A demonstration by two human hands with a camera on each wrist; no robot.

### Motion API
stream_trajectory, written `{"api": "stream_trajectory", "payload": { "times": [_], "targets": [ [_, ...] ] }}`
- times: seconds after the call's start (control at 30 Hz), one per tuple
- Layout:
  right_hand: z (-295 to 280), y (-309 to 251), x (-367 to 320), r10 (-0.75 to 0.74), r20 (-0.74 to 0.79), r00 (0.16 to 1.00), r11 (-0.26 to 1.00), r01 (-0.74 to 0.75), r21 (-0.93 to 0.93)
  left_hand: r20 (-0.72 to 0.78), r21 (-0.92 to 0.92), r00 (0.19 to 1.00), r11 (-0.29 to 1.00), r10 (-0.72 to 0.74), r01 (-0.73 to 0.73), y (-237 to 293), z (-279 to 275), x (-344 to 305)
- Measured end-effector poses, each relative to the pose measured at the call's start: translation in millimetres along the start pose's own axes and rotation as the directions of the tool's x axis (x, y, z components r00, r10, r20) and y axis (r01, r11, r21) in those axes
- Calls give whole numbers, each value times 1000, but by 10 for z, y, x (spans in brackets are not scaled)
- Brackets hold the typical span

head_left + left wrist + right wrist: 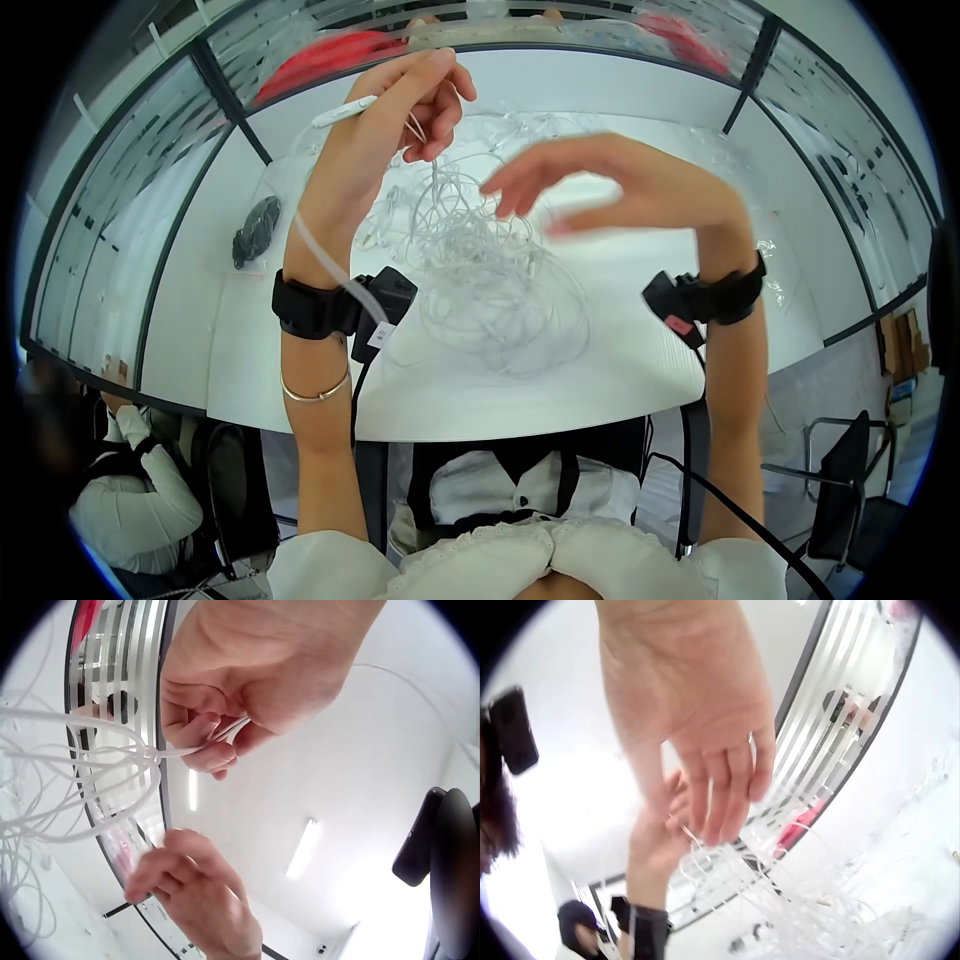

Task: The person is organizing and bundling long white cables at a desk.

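Raised over the table, my left hand (395,110) grips a thin white cable (176,753) between its curled fingers. A white plug-like end (345,111) lies across the back of that hand, its cable trailing down past the wrist. Below hangs a loose tangle of white cables (455,215), looping down to the tabletop and joined to the gripped strand by a knot-like crossing (148,755). To the right of the tangle, my right hand (640,185) hovers slightly blurred. Its fingers (716,787) are extended and relaxed, holding nothing.
The white table (640,350) has clear plastic bags (690,150) along its far side. A dark bundle (257,232) lies at the left. Low partitions with striped glass surround the table. Another person (140,500) sits at lower left, and a black chair (850,490) stands at lower right.
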State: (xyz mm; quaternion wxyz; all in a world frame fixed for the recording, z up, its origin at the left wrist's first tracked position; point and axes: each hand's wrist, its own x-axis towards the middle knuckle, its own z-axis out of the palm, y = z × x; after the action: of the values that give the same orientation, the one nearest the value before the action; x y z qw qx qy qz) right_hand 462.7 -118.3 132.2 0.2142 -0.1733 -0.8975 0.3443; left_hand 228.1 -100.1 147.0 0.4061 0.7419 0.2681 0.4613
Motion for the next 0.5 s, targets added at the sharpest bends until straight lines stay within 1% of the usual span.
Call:
{"api": "stream_trajectory", "payload": {
  "times": [0.03,0.07,0.13,0.17,0.2,0.27,0.3,0.4,0.43,0.5],
  "targets": [
    [103,2,109,154,-215,964,985,-167,-41,6,-19,1000,1000,-2,2,-16,-6,-8],
    [172,115,220,136,-354,925,974,-190,-122,11,-36,1000,999,-4,4,-27,-12,-16],
    [318,183,384,-25,-407,913,993,-24,-114,-3,-64,1000,998,-8,8,-23,-21,-33],
    [376,159,433,-7,-400,917,998,-18,-59,-21,-77,1000,997,-11,9,3,-22,-47],
    [404,139,465,3,-407,913,998,-28,-56,-36,-90,999,996,-15,12,18,-26,-51],
    [435,119,499,25,-422,906,998,-48,-45,-3,-135,1000,991,-15,14,8,-85,-58],
    [444,172,499,-9,-412,911,998,-19,-65,21,-169,1000,985,-14,18,1,-119,-69],
    [596,278,538,-17,-445,895,997,51,65,76,-223,997,974,-23,39,-20,-165,-93],
    [644,310,577,-29,-481,876,995,70,68,91,-234,995,971,-29,50,-37,-168,-100],
    [704,317,616,-22,-492,870,999,44,33,88,-275,995,960,-36,59,-78,-147,-98]
  ]
}}
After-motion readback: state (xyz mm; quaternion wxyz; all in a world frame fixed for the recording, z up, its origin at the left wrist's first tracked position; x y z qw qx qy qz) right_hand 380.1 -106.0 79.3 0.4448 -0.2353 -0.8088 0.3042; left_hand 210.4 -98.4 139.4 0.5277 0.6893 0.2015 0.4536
